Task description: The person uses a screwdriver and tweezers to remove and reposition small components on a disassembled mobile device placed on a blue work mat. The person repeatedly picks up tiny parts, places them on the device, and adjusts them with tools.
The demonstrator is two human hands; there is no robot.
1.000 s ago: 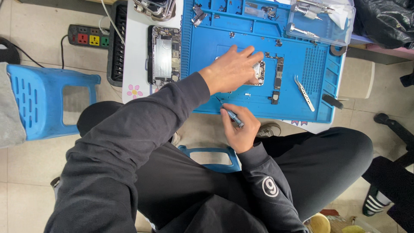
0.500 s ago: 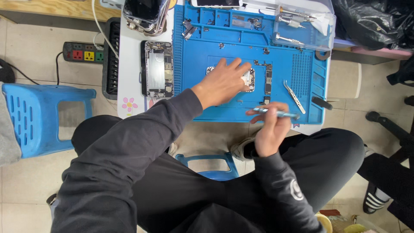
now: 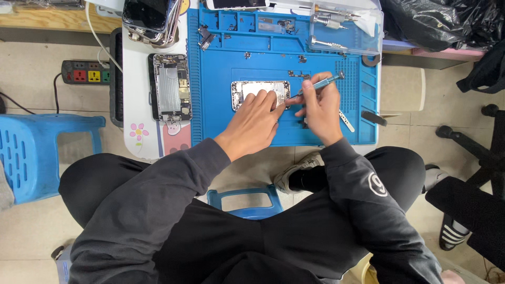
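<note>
Left hand: the left hand (image 3: 256,118) lies flat, fingers spread, on the opened phone chassis (image 3: 260,94) in the centre of the frame, pressing it to the blue repair mat (image 3: 226,121); nothing is gripped, the palm and fingertips only bear down
Right hand: the right hand (image 3: 319,108) is pinched shut around a teal screwdriver (image 3: 318,85), its tip pointing at the right edge of the chassis beside the left fingertips
Change: a second ago this hand held the driver low at the mat's near edge, away from the phone; half a second ago it was lifted and level; now the tip has reached the chassis, while the left hand has kept its place on the phone
Meaning: the tool looks to have gone from being carried to being applied, probably at a screw, though the screw itself is too small to see
Nearby: a second stripped phone (image 3: 169,87) lies left of the mat, tweezers (image 3: 345,121) right of the hand, a clear parts box (image 3: 344,26) at upper right
</note>
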